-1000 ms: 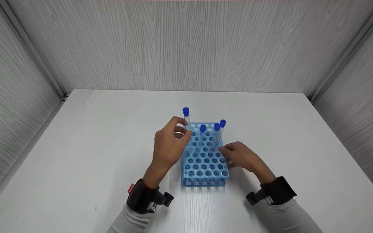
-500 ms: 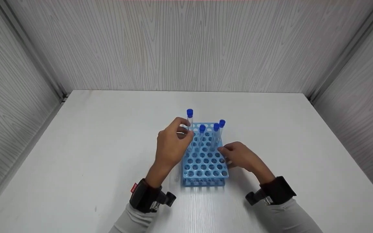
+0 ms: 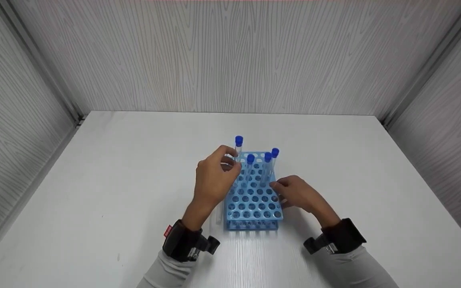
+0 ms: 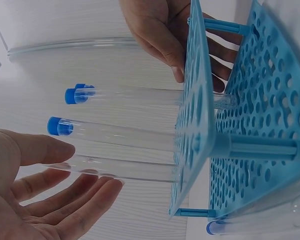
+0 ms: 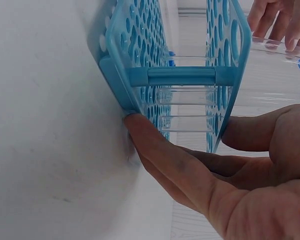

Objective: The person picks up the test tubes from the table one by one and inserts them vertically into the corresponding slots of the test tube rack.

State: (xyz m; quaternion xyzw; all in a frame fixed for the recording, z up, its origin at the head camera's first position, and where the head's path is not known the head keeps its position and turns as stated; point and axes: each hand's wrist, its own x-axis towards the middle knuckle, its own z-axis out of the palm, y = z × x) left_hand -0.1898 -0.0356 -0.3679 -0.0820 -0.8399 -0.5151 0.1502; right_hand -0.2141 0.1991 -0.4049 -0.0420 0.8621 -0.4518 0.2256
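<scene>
A clear test tube (image 3: pixel 238 151) with a blue cap is pinched between the thumb and fingers of my left hand (image 3: pixel 216 174), above the back left part of the blue test tube rack (image 3: pixel 252 208). In the left wrist view the held tube's (image 4: pixel 130 168) lower end meets the rack's top plate; whether it enters a hole I cannot tell. My right hand (image 3: pixel 297 193) grips the rack's right side, thumb at the top plate and fingers lower down. Three capped tubes stand in the rack, among them a middle one (image 3: pixel 249 170) and a right one (image 3: pixel 267 166).
Close along the rack's left side lies another clear tube (image 3: pixel 219 215) on the white table (image 3: pixel 114 180); its blue cap (image 4: pixel 215 227) shows in the left wrist view. Grey wood-grain panels (image 3: pixel 230 56) enclose the table at the back and both sides.
My left hand has shifted slightly to the right with the tube, and the tube's cap has come a little lower. My right hand and the rack have stayed in place.
</scene>
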